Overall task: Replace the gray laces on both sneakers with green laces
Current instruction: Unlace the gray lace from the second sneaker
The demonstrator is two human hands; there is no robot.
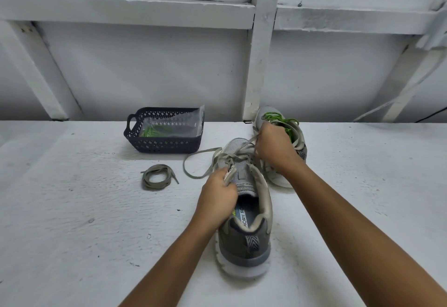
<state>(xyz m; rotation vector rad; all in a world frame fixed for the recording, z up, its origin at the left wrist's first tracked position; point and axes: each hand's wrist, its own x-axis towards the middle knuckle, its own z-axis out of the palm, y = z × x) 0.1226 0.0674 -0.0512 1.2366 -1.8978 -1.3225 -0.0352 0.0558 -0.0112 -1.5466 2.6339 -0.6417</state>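
Unlacing the near shoe (249, 229) looks to be the step in hand. It lies on the table (84, 210) with its long axis running from the heel, nearest us, to the toe, away from us. Our left hand (219, 190) grips the left eyelet flap beside the tongue, fingers curled round it, and pins the shoe. Our right hand (273, 147) sits beyond it, over the toe-side eyelets, fingers closed in a pinch on the gray lace (184, 163). From that pinch the lace crosses the upper and trails in a slack loop out past the left grip. We judge the pull must go up and away from the pinned flap, so the right hand is the better placed. Directly behind the right hand, touching or nearly so, stands the far shoe (268, 112), already strung with a green lace (289, 127); it crowds the pull. Left of the left grip, apart, lies a coiled gray lace (154, 187). Beyond it a dark basket (167, 146) holds a clear bag (174, 125) with green laces (152, 132) inside.
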